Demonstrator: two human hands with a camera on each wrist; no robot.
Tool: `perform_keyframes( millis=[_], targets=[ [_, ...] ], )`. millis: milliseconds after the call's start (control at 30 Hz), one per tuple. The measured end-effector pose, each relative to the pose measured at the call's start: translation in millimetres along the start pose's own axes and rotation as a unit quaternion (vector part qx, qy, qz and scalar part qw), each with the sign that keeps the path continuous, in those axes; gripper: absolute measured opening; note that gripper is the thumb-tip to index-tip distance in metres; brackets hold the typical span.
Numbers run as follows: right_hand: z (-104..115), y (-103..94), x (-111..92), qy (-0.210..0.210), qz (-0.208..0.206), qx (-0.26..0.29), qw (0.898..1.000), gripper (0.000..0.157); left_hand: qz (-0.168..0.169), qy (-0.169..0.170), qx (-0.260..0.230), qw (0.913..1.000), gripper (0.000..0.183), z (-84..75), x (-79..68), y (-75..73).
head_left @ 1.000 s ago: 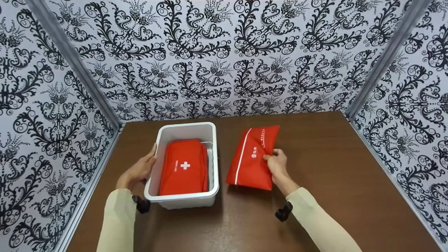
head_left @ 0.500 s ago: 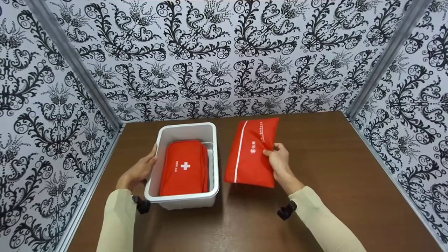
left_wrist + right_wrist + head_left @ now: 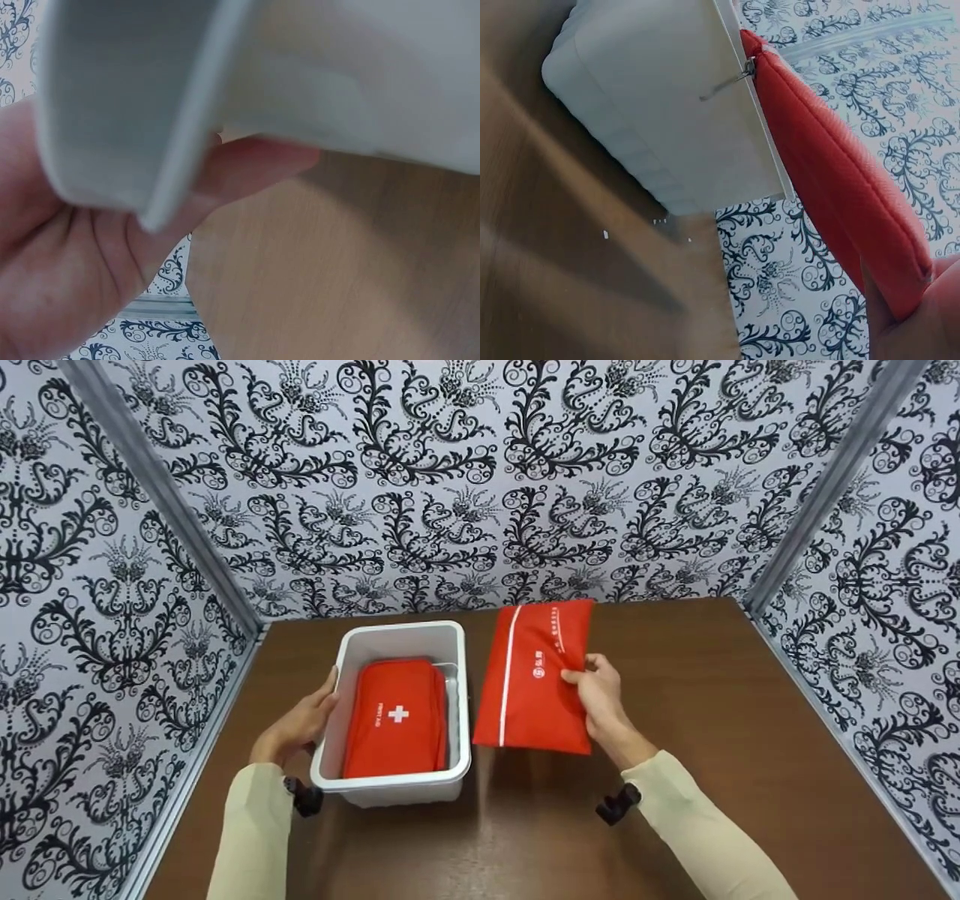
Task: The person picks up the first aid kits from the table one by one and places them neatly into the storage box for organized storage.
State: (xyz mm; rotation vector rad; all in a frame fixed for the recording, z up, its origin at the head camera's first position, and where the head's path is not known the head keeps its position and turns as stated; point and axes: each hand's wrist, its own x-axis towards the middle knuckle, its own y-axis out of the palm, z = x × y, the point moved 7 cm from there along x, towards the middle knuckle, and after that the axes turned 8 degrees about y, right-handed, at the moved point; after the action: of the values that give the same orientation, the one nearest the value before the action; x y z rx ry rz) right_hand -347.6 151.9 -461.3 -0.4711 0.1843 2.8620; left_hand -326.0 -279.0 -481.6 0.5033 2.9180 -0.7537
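Note:
A white plastic bin stands on the table. In it lies a red first aid pouch with a white cross, and beside that a clear-lidded item, mostly hidden. My left hand grips the bin's left side, the rim lying between thumb and fingers in the left wrist view. My right hand pinches the right edge of a second red zip pouch with a white stripe and lettering. This pouch is held above the table, just right of the bin; its zipper pull hangs in the right wrist view.
The brown wooden table extends right of the bin and in front of it. Patterned black-and-white panels enclose the back and sides. Small white specks lie on the table near the bin.
My right hand has raised the zip pouch off the table and moved it slightly away from me, its lower left corner now closer to the bin. My left hand has stayed on the bin.

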Motion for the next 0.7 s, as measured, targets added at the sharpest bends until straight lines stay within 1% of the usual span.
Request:
perform_keyframes(
  millis=[200, 367, 567, 700],
  targets=[
    [6.0, 7.5, -4.1, 0.017, 0.015, 0.014, 1.000, 0.021, -0.001, 0.002, -0.006, 1.0000, 0.060, -0.6, 1.1, 1.1],
    [8.8, 17.7, -6.2, 0.020, 0.027, 0.043, 0.999, 0.019, 0.005, -0.002, -0.007, 1.0000, 0.061, 1.0, 2.6, 1.7],
    [7.6, 33.6, -10.2, 0.038, 0.063, 0.068, 0.995, 0.020, -0.002, 0.014, 0.023, 0.9996, 0.062, -2.1, 2.9, -0.5],
    [5.3, 44.3, -12.2, 0.050, 0.085, 0.068, 0.993, 0.020, -0.004, 0.003, 0.020, 0.9998, 0.062, -1.3, 1.8, -0.8]
  ],
)
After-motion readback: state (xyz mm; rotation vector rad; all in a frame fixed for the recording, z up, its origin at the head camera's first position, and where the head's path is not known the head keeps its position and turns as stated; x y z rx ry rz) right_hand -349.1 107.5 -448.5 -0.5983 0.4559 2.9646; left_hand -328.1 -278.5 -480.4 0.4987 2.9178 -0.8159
